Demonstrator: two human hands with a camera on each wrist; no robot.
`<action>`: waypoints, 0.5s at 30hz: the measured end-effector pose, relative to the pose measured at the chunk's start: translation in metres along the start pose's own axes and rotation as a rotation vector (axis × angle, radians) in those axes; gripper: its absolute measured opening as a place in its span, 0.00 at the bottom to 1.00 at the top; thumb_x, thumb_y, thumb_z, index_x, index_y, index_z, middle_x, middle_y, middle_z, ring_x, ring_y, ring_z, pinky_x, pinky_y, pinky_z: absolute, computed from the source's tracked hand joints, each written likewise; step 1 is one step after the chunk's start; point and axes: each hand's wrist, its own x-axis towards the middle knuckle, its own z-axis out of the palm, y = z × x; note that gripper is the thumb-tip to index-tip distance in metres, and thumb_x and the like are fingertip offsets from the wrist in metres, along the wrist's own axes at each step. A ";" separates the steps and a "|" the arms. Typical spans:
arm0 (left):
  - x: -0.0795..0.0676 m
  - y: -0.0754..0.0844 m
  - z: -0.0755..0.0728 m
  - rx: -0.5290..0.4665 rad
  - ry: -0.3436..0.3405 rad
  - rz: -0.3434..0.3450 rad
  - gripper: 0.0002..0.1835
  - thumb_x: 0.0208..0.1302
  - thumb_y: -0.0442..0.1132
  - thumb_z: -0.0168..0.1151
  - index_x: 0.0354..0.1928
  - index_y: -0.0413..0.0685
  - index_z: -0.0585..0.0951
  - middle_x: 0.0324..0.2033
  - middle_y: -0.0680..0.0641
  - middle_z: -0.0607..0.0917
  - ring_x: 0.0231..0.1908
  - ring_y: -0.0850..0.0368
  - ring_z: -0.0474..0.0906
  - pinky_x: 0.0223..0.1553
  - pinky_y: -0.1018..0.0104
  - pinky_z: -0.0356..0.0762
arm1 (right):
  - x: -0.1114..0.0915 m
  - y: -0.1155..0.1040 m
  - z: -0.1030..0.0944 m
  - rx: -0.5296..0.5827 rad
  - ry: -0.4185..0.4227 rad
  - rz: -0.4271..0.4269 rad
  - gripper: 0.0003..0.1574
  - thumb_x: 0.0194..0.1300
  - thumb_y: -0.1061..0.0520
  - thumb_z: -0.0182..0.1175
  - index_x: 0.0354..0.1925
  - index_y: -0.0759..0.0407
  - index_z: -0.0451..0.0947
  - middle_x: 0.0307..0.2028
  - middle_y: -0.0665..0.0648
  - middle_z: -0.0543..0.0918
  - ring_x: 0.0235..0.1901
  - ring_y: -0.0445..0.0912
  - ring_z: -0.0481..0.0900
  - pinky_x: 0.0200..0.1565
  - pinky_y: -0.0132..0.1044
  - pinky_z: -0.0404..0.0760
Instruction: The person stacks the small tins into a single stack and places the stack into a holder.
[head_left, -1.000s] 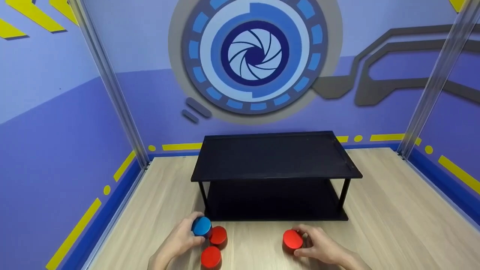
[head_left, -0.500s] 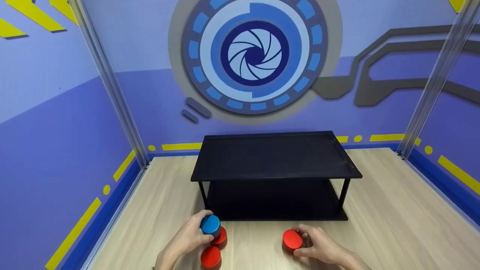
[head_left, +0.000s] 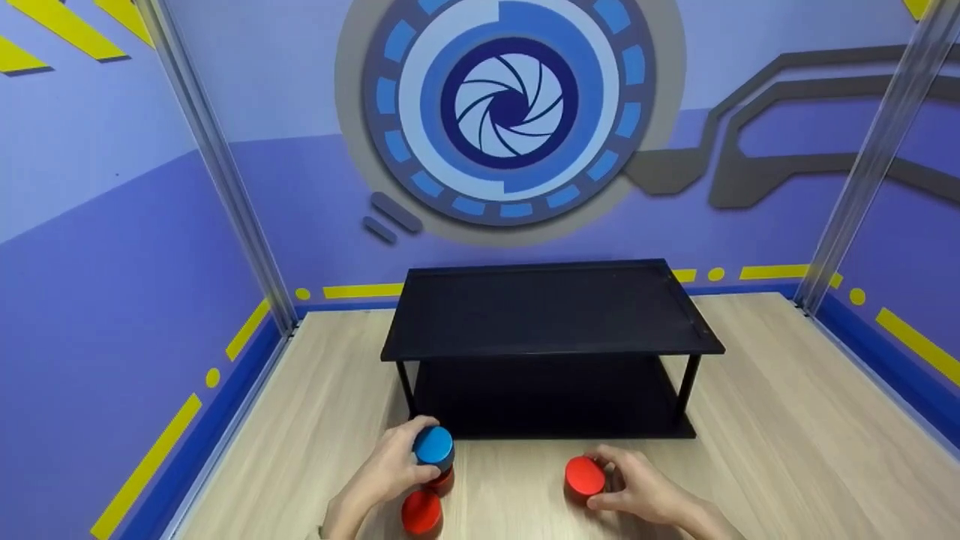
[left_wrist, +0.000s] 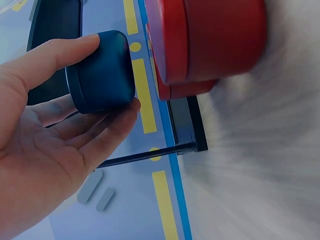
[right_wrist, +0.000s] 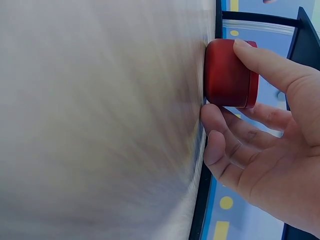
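Note:
My left hand (head_left: 391,466) holds a small round blue tin (head_left: 433,445) between thumb and fingers. In the left wrist view this blue tin (left_wrist: 102,75) is raised off the table, its lid side toward the palm. In the head view it overlaps a red tin (head_left: 445,484) on the table and hides most of its top. Just in front of that stands another red tin (head_left: 421,511). Over to the right, my right hand (head_left: 637,487) grips a third red tin (head_left: 584,477) by its side. The right wrist view shows that red tin (right_wrist: 230,75) standing on the table, thumb and fingers around it.
A black two-level rack (head_left: 551,311) stands behind the tins, its lower shelf (head_left: 547,397) close to the hands. Wood-look tabletop (head_left: 510,495) lies between the hands. Printed panels (head_left: 300,202) with metal corner posts (head_left: 225,165) enclose the back and sides.
My left hand has carried the blue tin to the right and slightly away from me, from beside the rear red tin to over it. The right hand and its red tin stay put.

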 end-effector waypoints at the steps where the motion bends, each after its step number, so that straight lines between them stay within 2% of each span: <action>1: 0.001 0.001 0.001 0.007 0.000 0.006 0.33 0.46 0.32 0.72 0.58 0.39 0.73 0.54 0.34 0.79 0.52 0.38 0.77 0.49 0.40 0.76 | 0.000 0.000 0.000 0.000 0.003 -0.005 0.32 0.51 0.48 0.73 0.51 0.59 0.76 0.42 0.53 0.84 0.40 0.40 0.81 0.40 0.32 0.79; 6: 0.004 0.005 0.003 0.024 -0.008 0.036 0.32 0.47 0.32 0.72 0.57 0.39 0.73 0.54 0.35 0.79 0.51 0.40 0.77 0.49 0.42 0.77 | -0.001 -0.001 0.000 0.020 0.013 -0.025 0.32 0.51 0.49 0.73 0.51 0.61 0.76 0.42 0.54 0.84 0.40 0.41 0.82 0.40 0.33 0.81; 15: 0.007 0.010 0.011 0.015 -0.004 0.067 0.31 0.48 0.33 0.72 0.57 0.40 0.73 0.54 0.35 0.79 0.53 0.39 0.74 0.51 0.41 0.75 | -0.001 -0.001 0.001 0.036 0.006 -0.011 0.32 0.51 0.49 0.72 0.52 0.60 0.76 0.43 0.54 0.84 0.40 0.41 0.82 0.41 0.33 0.81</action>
